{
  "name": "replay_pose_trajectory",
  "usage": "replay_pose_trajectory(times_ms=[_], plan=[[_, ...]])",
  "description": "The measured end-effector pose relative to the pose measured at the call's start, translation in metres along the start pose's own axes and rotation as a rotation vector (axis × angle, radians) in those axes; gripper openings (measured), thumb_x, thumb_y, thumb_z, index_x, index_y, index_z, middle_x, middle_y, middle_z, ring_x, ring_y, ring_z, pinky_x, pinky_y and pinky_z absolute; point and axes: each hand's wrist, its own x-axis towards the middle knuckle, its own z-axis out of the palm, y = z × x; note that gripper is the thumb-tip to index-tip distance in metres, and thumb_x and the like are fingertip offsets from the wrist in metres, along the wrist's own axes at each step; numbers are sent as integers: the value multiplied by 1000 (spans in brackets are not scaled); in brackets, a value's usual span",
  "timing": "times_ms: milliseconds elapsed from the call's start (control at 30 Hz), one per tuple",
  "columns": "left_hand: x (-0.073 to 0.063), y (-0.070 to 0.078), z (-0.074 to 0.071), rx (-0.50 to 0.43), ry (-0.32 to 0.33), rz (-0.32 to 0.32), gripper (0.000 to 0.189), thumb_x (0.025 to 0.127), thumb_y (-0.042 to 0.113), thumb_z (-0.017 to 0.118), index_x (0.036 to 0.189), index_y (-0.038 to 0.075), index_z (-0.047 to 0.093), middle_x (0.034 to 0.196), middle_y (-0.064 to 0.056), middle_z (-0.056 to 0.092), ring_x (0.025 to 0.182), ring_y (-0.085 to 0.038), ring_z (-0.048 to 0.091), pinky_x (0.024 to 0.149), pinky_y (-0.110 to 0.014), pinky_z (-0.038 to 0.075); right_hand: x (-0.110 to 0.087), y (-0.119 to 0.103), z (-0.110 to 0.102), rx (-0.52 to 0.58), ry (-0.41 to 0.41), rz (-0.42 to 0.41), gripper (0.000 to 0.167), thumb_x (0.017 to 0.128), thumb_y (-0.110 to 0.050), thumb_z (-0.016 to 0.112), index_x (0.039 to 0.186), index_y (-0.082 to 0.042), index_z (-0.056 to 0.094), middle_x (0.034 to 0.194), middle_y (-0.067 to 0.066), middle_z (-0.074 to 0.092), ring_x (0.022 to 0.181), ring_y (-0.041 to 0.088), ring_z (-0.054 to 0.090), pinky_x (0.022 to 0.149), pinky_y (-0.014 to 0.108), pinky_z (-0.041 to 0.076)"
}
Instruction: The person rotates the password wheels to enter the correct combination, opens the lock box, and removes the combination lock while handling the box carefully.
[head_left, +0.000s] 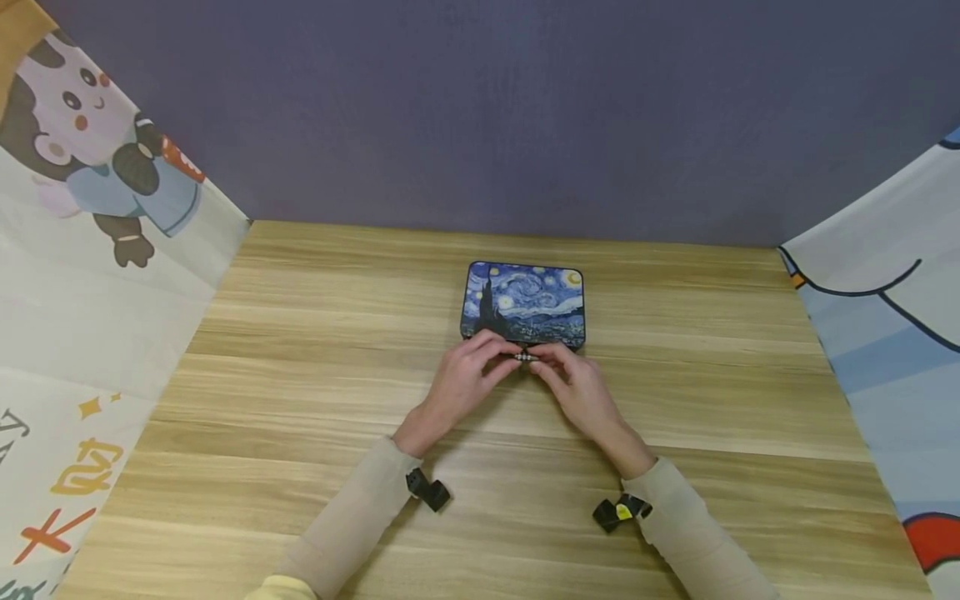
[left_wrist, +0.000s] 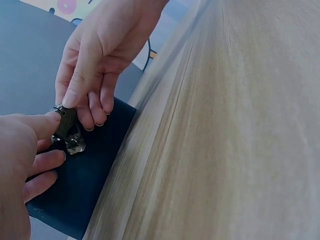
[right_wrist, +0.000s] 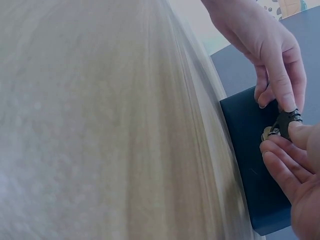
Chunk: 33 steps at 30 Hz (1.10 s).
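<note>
A box (head_left: 528, 292) with a starry night painting on its lid sits on the table, lid down. At the middle of its dark front side (left_wrist: 102, 165), a small combination padlock (left_wrist: 66, 122) hangs by its shackle on a metal clasp (left_wrist: 76, 147). From the left, my left hand (head_left: 467, 373) pinches one end of the padlock between thumb and fingers. My right hand (head_left: 581, 392) pinches the other end the same way. A row of number dials (head_left: 524, 357) shows between the fingertips. The fingers hide part of the padlock in both wrist views.
The wood-grain table (head_left: 360, 333) spreads around the box. Behind it stands a dark blue-grey wall (head_left: 517, 117). Cartoon-printed panels flank the table at the left (head_left: 97, 325) and right (head_left: 885, 350). A small black camera sits on each wrist.
</note>
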Motion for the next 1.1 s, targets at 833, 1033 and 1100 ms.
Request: replay_pose_trajectory(times_ms=[833,1033,1100], plan=[[1,1,0,6,-18,-6,20,88,11,83,106,7,76,103,-3,71,89,-13,69,80,-21,58,0,3,1,6,0,5,19,98,-8,70,117,-5,71,102,8,77,92,22,74,81,40,61],[1,1,0,-1,-14,-2,20,87,8,84,105,8,76,102,-3,71,89,-13,69,80,-21,58,0,3,1,5,0,7,19,98,-8,70,117,-5,71,101,8,77,91,22,74,80,40,61],[1,1,0,1,-14,-2,19,87,9,83,105,8,77,102,-2,71,88,-13,69,79,-21,57,0,3,1,6,-1,6,19,98,-8,70,117,-5,71,101,8,77,91,22,74,80,40,61]])
